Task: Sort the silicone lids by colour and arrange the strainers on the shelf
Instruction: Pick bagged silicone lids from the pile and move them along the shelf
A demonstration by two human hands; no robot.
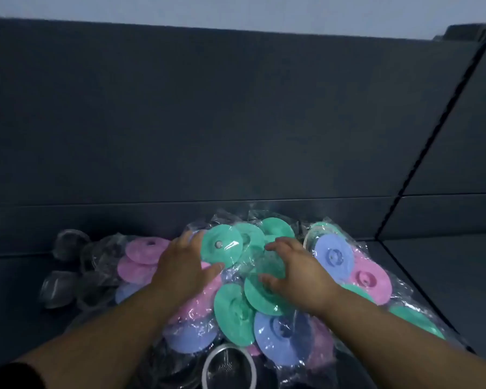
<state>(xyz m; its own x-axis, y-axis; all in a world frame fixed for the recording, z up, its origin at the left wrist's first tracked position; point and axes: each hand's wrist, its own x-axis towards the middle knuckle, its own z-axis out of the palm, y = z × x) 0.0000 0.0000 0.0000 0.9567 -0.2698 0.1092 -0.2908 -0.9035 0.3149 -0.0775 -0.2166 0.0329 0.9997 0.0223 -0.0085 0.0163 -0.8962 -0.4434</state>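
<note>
Now: both hands are in the heap of lids (236,313), silicone, each wrapped in clear film. The heap sits against the back edge of the shelf (438,282), toward its right rear corner. Green, pink and blue overlap, unsorted.

Left hand (184,266): fingers (190,238) behind the far rim of a green lid (221,245), thumb under its near rim. The lid is gripped and tipped up off the heap.

Right hand (298,272): fingers spread and only loosely bent, lying over a second green lid (260,293) mid-heap. Nothing pinched that I can see.

Pink lids (143,254) lie on the heap's left side. A blue lid (333,255) lies on its right, nearer the corner. One metal-rimmed strainer (227,363) shows at the heap's near side. More wrapped strainers (68,242) sit left along the back edge, too blurred to count.

Handling, my guess:
- The lids look light and floppy, so one held by a single edge will likely droop.
- The film looks slick and loose. Pinch film alone and the lid may slide inside it.
- Best hold is probably across the rim, thumb under and fingers over, or on the centre knob.
- Overlapping wrappers could drag neighbours along, so lift slowly.
- The strainers look stiffer. Take those by the ring.
</note>
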